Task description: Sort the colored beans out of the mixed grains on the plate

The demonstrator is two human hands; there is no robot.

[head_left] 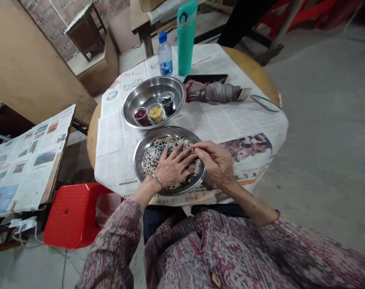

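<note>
My left hand (172,166), with a bangle at the wrist, lies spread over mixed grains and beans (154,155) in a steel basin (137,162). At the basin's right rim, my right hand (216,162) has thumb and fingertips pressed together; whatever is between them is too small to make out. A second steel basin (140,93) stands just behind. Inside it are three clear plastic cups: one of dark red beans (141,116), one of yellow beans (155,114) and one of black beans (166,103).
Newspaper (110,140) covers the round table. A water bottle (165,56), a teal flask (186,40), a dark tray (211,78) and a folded umbrella (214,92) stand or lie behind the basins. A red stool (69,214) is at the left.
</note>
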